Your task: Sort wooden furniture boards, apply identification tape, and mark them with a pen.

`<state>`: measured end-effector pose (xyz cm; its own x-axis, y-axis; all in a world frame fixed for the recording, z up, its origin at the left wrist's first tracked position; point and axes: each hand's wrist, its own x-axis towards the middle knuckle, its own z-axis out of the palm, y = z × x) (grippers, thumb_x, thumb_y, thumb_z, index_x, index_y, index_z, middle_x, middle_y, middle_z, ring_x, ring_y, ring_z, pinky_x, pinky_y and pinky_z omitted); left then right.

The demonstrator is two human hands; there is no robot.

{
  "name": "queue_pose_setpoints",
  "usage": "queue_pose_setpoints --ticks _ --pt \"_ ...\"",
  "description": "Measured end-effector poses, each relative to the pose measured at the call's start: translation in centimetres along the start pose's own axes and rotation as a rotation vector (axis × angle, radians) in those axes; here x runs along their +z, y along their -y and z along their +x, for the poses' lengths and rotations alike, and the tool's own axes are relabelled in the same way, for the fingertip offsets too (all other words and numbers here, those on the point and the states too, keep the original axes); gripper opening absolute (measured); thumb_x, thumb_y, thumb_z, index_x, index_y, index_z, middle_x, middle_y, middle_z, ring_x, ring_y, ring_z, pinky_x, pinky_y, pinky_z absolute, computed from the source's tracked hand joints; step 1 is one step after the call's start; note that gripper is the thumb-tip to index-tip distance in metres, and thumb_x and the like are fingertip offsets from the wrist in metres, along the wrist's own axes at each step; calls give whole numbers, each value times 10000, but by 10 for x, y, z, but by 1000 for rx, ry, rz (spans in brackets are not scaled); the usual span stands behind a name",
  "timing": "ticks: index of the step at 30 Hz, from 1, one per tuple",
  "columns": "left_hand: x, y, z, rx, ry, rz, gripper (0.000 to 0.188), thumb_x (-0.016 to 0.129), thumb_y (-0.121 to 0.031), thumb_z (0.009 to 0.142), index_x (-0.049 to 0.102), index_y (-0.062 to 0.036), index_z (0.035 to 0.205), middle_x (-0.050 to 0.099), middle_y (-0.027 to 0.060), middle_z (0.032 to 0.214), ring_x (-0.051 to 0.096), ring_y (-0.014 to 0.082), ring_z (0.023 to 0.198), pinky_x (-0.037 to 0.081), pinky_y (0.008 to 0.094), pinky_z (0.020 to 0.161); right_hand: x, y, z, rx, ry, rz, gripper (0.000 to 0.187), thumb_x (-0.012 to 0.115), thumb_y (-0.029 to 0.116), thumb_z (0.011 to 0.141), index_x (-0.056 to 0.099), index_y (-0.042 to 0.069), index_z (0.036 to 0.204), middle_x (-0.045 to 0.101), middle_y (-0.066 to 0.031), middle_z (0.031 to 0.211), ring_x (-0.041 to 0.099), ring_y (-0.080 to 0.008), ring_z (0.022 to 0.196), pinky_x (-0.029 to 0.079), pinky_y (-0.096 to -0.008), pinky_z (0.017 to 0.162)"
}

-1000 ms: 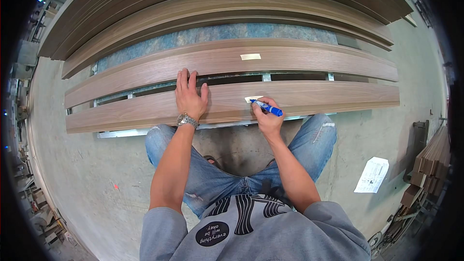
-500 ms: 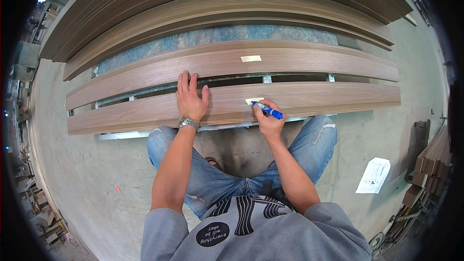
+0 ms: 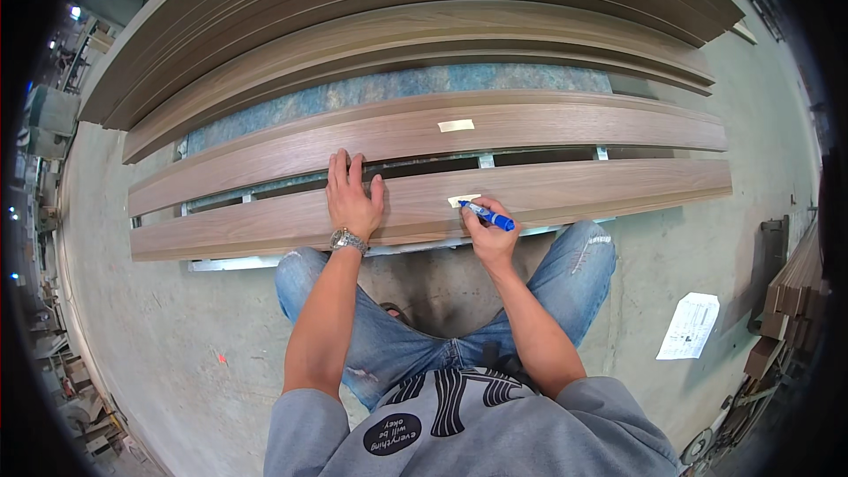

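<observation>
My right hand (image 3: 488,234) grips a blue marker (image 3: 491,215), its tip at a small piece of pale yellow tape (image 3: 455,200) on the nearest wood-grain board (image 3: 601,188). Flat on the same board lies my left hand (image 3: 355,203), fingers spread and pointing away, with fingertips reaching over the gap toward the board behind. That second board (image 3: 565,122) carries its own strip of pale tape (image 3: 456,125) near the middle.
Behind stand more brown boards (image 3: 424,22) in long rows, with a mottled blue sheet (image 3: 389,85) in front of them. A metal support (image 3: 234,264) shows under the near board. White paper (image 3: 689,327) lies on the floor at right, near stacked brown pieces (image 3: 782,300).
The whole view has shifted slightly, so the boards sit lower in the picture. The marker stays at the near tape, and my left hand keeps its place on the board.
</observation>
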<state>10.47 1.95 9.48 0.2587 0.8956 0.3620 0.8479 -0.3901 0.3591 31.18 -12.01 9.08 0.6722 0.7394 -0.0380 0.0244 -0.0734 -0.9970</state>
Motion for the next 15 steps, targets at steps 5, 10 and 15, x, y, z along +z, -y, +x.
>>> queue_pose_setpoints --ticks 5,10,15 --pt "0 -1 0 3 4 -3 504 652 -257 900 558 -70 1359 436 220 1513 380 421 1421 370 517 1112 -1 0 0 2 -1 -6 136 773 96 830 724 3 916 622 43 665 519 -25 597 418 -218 535" --pt "0 1 0 -2 5 6 511 654 -258 898 556 -73 1364 435 220 1515 380 420 1420 368 518 1113 1 -3 0 -14 -3 -28 148 775 97 821 725 2 924 626 37 660 524 -30 601 423 -223 540" --pt "1 0 0 -3 0 8 509 653 -262 899 558 -74 1363 439 218 1513 385 418 1416 370 517 1112 -1 -4 1 -1 15 -56 160 779 114 810 729 10 920 643 13 664 538 -42 603 441 -233 553"
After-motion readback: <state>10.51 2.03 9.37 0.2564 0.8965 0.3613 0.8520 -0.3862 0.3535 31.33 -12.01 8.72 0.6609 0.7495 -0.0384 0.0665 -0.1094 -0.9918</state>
